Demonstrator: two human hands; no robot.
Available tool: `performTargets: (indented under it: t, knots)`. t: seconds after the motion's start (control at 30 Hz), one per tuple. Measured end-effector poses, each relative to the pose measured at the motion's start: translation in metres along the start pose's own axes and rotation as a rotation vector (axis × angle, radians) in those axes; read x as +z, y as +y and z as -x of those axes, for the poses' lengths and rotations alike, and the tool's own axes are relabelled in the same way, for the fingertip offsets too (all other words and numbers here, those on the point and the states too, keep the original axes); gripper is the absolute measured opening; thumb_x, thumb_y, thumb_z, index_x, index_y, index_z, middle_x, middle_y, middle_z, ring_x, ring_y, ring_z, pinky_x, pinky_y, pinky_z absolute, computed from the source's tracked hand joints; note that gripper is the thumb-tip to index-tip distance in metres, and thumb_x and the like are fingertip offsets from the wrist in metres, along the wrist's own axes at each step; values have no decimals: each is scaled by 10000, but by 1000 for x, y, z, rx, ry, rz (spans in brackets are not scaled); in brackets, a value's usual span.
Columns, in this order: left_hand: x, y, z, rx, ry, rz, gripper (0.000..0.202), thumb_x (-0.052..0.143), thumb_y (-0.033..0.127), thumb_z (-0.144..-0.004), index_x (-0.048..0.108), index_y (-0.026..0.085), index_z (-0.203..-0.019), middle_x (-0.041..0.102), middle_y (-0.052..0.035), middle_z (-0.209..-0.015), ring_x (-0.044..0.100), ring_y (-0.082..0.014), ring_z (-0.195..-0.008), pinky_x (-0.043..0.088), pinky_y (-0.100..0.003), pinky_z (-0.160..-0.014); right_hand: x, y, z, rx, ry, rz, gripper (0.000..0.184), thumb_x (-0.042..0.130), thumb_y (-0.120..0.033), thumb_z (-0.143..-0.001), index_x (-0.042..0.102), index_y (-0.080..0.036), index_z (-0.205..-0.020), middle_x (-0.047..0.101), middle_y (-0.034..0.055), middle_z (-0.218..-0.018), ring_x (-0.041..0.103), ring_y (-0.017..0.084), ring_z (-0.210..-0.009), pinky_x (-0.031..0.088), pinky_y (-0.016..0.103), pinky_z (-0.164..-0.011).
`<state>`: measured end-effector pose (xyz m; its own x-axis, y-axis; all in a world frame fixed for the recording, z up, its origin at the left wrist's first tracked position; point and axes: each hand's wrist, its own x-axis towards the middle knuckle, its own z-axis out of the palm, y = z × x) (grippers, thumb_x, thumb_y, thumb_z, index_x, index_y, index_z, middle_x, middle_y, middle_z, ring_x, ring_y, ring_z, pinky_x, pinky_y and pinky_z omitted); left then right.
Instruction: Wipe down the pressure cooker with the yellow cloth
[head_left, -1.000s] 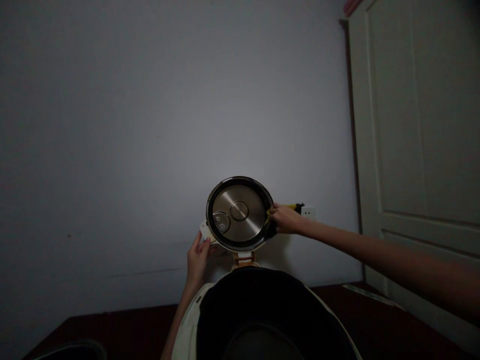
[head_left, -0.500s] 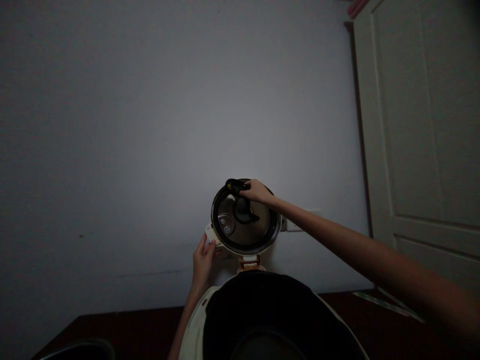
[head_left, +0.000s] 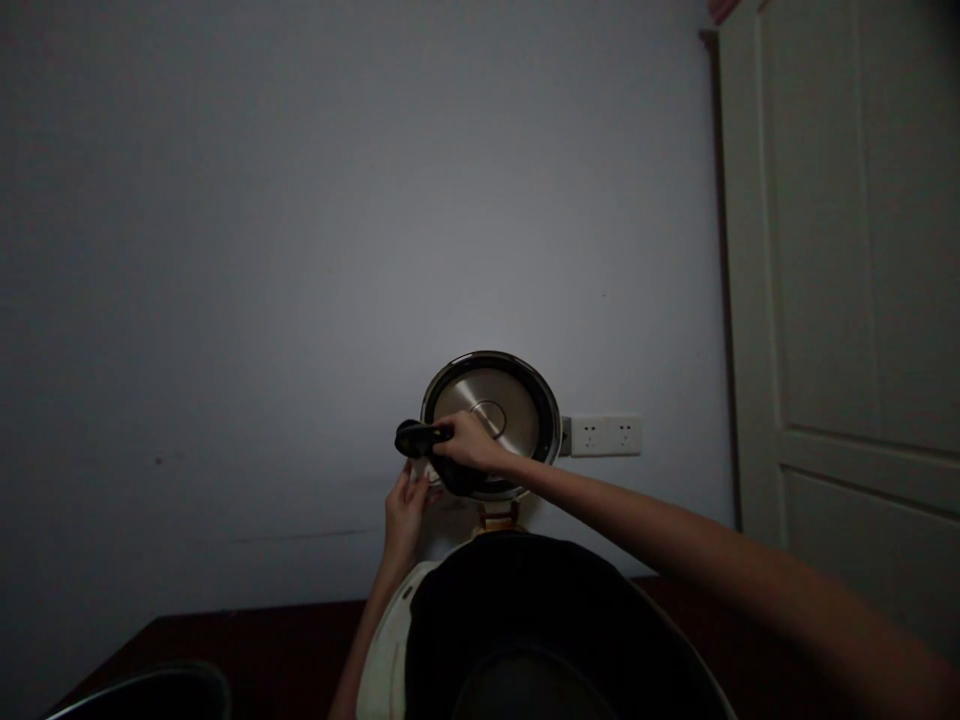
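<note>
A rice cooker stands open right below me, its dark inner bowl facing up. The raised lid shows its round steel inner plate against the wall. My right hand is closed on a dark cloth with a bit of yellow and presses it to the lid's lower left rim. Beneath it, my left hand holds the lid's left edge, fingers curled up around it.
A dark wooden table carries the cooker. A dark round pot rim shows at the bottom left. A white wall socket sits right of the lid, and a white door fills the right side.
My right hand has carried the cloth around the lid: from the right rim, over the top, down to the lower left rim. The left hand stays at the lid's left edge.
</note>
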<state>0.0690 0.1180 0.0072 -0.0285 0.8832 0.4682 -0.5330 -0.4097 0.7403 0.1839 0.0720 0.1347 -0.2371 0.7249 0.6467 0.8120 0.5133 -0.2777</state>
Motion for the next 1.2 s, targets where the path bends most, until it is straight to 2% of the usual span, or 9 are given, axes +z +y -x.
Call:
performTargets:
  t: [0.1,0.2,0.43,0.5,0.63,0.77,0.93,1.07,1.2]
  knots:
    - [-2,-1,-1,49,-6,-23,583,766,277,-635,614,128,-1177,715,-82,-987,685,-178,-821,554,-268,-712,0,12,20,-41,-141,2,374,663,-83,-623,748,-159,-979,700,-5,-736,614,144,-683,399,192,-596]
    - [-3,-2,-2,34,13,-44,675,760,287,-660,548,120,-1279,724,-88,-984,685,-176,-826,546,-257,-713,-7,27,37,-95,-264,63,398,654,-77,-629,738,-164,-1008,698,-9,-760,609,142,-703,399,193,-613]
    - [2,1,-1,-13,10,-3,655,701,233,-765,463,144,-1369,723,-110,-1024,700,-181,-829,563,-300,-759,-43,48,54,-361,-602,523,332,644,-71,-678,724,-143,-992,715,59,-795,609,172,-745,412,233,-659]
    - [3,2,0,-24,15,-8,633,684,214,-781,461,145,-1370,725,-106,-1023,702,-172,-810,566,-283,-741,-55,46,46,-497,-539,686,285,620,-78,-744,706,-141,-1008,715,90,-848,599,203,-833,422,266,-697]
    - [2,3,-1,-28,25,-23,615,663,181,-798,452,132,-1374,739,-93,-961,702,-149,-756,567,-255,-705,-77,40,8,-872,-157,942,287,413,-135,-948,618,-142,-1149,627,130,-1205,526,237,-1020,411,366,-809]
    - [-1,1,-2,-27,25,-30,635,698,211,-777,467,131,-1363,744,-87,-911,704,-155,-727,569,-266,-707,-93,41,-46,-1032,-134,1103,298,362,-138,-977,626,-152,-1114,594,99,-1269,505,231,-1048,402,356,-790]
    - [1,3,0,-32,35,-18,648,706,205,-771,461,135,-1367,738,-93,-960,704,-155,-754,569,-267,-714,-110,56,-70,-919,-181,1101,279,398,-131,-969,641,-143,-1106,610,80,-1250,497,226,-1070,388,350,-857]
    - [6,10,4,-39,54,-20,609,661,153,-800,452,131,-1371,739,-87,-946,697,-135,-716,569,-246,-679,-126,71,-48,-544,-151,1057,315,378,-147,-970,619,-117,-1171,609,116,-1241,495,245,-1068,392,373,-894]
    - [7,13,5,-59,51,-28,582,643,134,-808,461,128,-1361,739,-82,-924,689,-122,-683,570,-235,-655,-135,82,-11,-313,-127,1048,272,454,-106,-898,662,-93,-1073,661,166,-1103,547,277,-1005,446,368,-810]
